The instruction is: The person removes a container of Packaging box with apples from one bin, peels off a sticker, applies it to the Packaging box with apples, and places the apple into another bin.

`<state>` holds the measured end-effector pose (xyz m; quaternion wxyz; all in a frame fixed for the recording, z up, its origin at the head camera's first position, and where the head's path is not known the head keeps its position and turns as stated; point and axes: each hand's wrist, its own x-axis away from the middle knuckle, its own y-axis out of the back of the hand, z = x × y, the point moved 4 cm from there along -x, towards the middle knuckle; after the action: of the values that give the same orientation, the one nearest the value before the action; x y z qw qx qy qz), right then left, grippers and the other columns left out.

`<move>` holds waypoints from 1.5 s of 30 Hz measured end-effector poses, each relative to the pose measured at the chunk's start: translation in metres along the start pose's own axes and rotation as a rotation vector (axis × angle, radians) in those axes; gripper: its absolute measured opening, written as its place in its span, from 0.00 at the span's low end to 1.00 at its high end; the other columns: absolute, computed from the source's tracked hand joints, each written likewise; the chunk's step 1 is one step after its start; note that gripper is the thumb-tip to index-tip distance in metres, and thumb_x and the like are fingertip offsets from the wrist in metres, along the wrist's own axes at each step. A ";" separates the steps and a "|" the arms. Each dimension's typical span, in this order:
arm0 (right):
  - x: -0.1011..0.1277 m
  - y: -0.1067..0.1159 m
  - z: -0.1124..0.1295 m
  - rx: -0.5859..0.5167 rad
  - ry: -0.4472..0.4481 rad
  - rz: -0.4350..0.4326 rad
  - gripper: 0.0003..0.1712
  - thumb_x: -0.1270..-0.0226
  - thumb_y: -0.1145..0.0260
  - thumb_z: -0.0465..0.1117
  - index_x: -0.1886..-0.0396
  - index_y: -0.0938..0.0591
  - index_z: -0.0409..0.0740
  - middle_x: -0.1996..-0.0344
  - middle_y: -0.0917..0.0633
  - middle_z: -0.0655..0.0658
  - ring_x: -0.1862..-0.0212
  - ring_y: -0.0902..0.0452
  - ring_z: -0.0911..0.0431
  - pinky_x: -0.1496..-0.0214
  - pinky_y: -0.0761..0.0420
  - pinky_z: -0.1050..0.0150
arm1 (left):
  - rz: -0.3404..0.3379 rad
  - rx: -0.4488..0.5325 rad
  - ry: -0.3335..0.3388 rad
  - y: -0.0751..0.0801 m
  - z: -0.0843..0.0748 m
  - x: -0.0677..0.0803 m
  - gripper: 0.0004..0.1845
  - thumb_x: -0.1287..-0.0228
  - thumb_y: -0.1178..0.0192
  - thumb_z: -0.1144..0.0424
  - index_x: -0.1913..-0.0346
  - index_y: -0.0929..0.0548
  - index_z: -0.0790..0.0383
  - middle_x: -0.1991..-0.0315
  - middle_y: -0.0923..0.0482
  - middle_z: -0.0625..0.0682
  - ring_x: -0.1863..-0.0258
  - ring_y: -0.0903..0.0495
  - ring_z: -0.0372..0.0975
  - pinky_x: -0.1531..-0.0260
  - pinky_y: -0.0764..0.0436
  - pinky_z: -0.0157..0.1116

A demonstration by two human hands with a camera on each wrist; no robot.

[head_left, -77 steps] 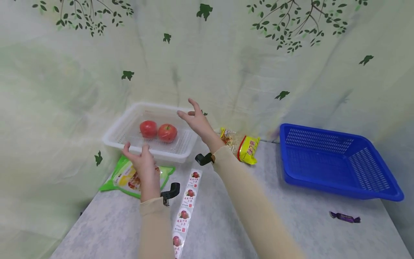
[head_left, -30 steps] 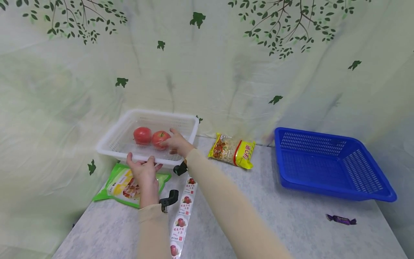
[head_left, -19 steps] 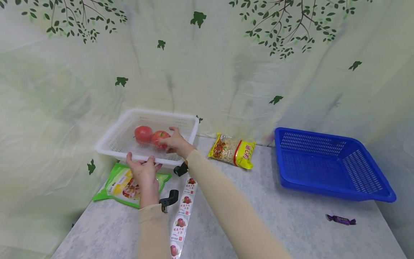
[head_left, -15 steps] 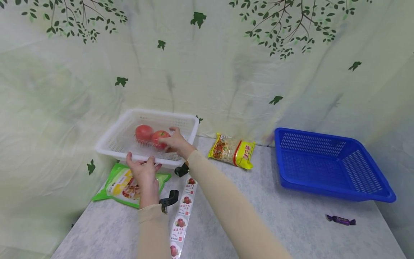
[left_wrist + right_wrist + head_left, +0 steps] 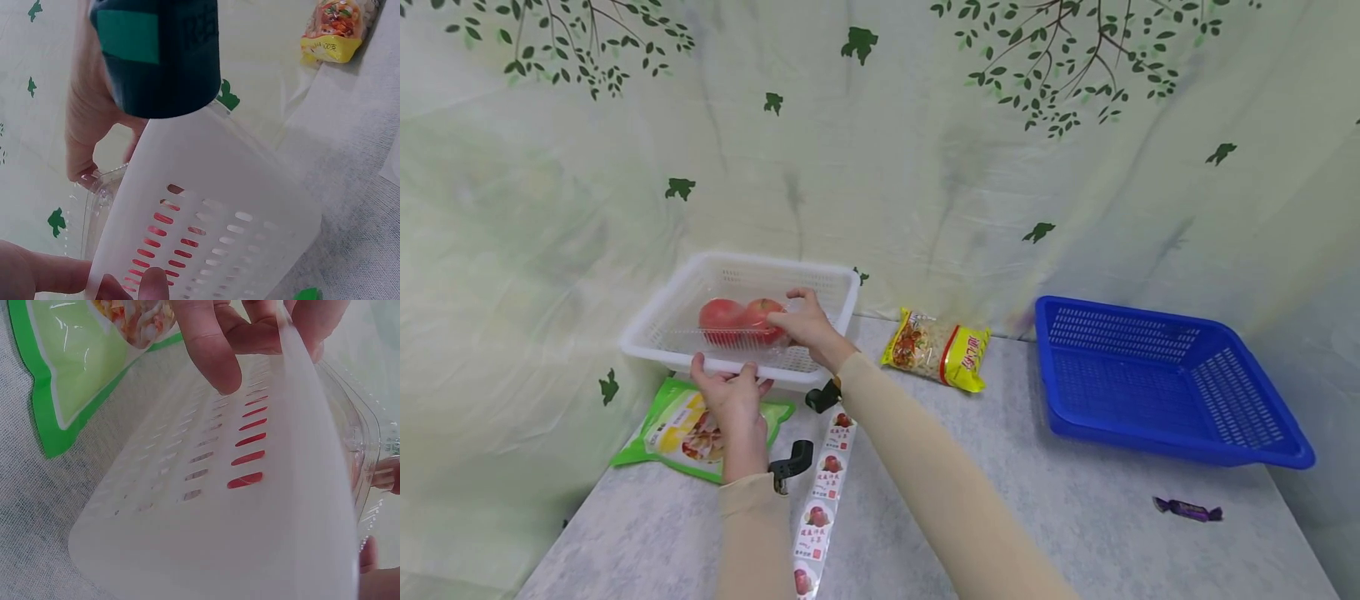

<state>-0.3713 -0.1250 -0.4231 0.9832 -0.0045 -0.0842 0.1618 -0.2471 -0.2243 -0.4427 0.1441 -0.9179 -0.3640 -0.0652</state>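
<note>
Two red apples sit in a clear plastic box inside the white perforated basket. My right hand reaches over the basket and grips the right end of the clear box; its fingertips pinch the box edge in the left wrist view. My left hand holds the front rim of the white basket, with fingers on either side of the wall in the right wrist view. Red shows through the slots of the basket wall. The front wall and the hands partly hide the box in the wrist views.
A green food bag lies under the basket's front. A strip of apple stickers runs toward the near edge. A yellow noodle bag lies at the back. Right are a blue basket and a purple-wrapped candy.
My right hand came down into the white basket and took hold of the clear box. The box with the apples has shifted left and forward. My left hand has closed on the rim.
</note>
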 end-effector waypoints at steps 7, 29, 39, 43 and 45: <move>0.002 0.003 0.004 -0.057 0.043 0.017 0.35 0.36 0.33 0.32 0.30 0.31 0.53 0.82 0.26 0.52 0.78 0.33 0.58 0.64 0.23 0.60 | 0.015 0.007 0.010 0.001 0.000 0.001 0.47 0.21 0.44 0.69 0.14 0.61 0.38 0.44 0.26 0.50 0.39 0.18 0.49 0.45 0.11 0.46; 0.021 0.049 0.041 -0.066 0.117 0.006 0.36 0.34 0.35 0.34 0.26 0.32 0.52 0.72 0.19 0.49 0.76 0.32 0.58 0.63 0.21 0.60 | 0.026 0.025 0.018 -0.002 0.000 -0.001 0.48 0.22 0.42 0.69 0.14 0.60 0.37 0.45 0.28 0.51 0.46 0.18 0.46 0.45 0.12 0.45; 0.053 0.092 0.057 -0.110 0.172 -0.008 0.36 0.33 0.37 0.30 0.28 0.33 0.52 0.70 0.22 0.49 0.75 0.28 0.58 0.66 0.21 0.65 | 0.030 0.003 0.000 -0.002 0.001 0.000 0.48 0.22 0.42 0.68 0.14 0.59 0.39 0.44 0.27 0.52 0.50 0.18 0.44 0.50 0.12 0.41; 0.069 0.111 0.063 -0.102 0.194 -0.028 0.38 0.36 0.39 0.29 0.26 0.33 0.51 0.65 0.24 0.47 0.74 0.28 0.57 0.65 0.21 0.65 | 0.028 -0.006 -0.006 0.001 0.001 -0.001 0.48 0.23 0.41 0.68 0.14 0.60 0.38 0.47 0.27 0.51 0.54 0.19 0.42 0.55 0.12 0.37; 0.077 0.121 0.065 -0.109 0.202 -0.035 0.38 0.38 0.40 0.28 0.27 0.31 0.52 0.64 0.24 0.46 0.74 0.28 0.57 0.65 0.21 0.65 | 0.024 -0.027 -0.011 0.003 0.001 -0.002 0.49 0.23 0.41 0.68 0.14 0.59 0.39 0.49 0.28 0.49 0.56 0.20 0.41 0.58 0.12 0.35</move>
<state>-0.3489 0.0126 -0.3509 0.9877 -0.0730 0.0063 0.1384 -0.2471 -0.2275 -0.4444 0.1305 -0.9244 -0.3527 -0.0635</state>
